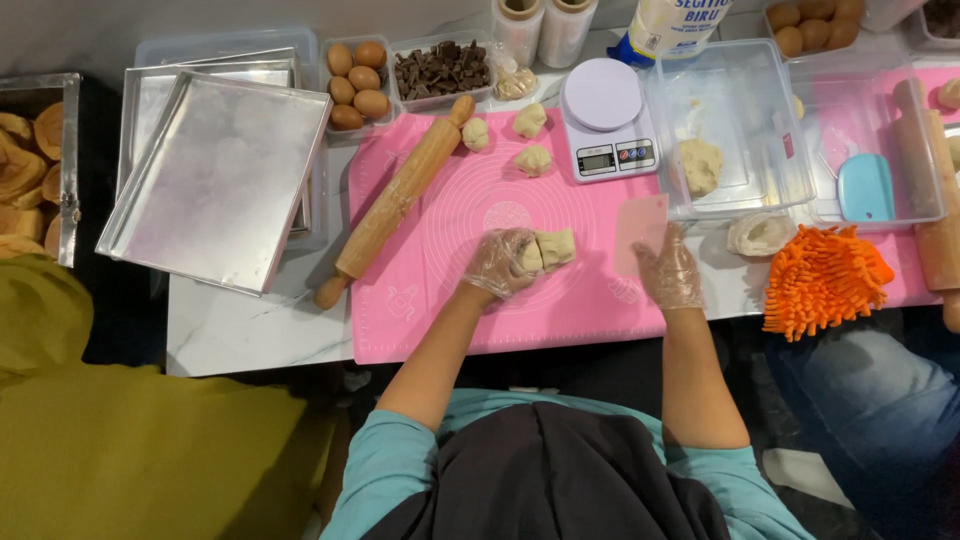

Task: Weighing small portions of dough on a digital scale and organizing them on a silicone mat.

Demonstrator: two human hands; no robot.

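Note:
My left hand [502, 262], in a clear plastic glove, grips a lump of pale dough [556, 246] on the pink silicone mat [450, 310]. My right hand [670, 274], also gloved, holds a pale pink dough scraper [640, 226] upright on the mat just right of the dough. Three small dough balls [530, 120] lie at the far side of the mat. A wooden rolling pin [395, 200] lies slantwise on the mat's left part. A white kitchen scale [606, 118] stands at the mat's far right.
Stacked metal baking trays [215, 170] sit to the left. Eggs [357, 85] and chocolate chunks [440, 68] are in tubs at the back. A clear box [740, 90] holds more dough [701, 165]. An orange mitt [822, 280] lies at right. Another person's leg [880, 410] is at right.

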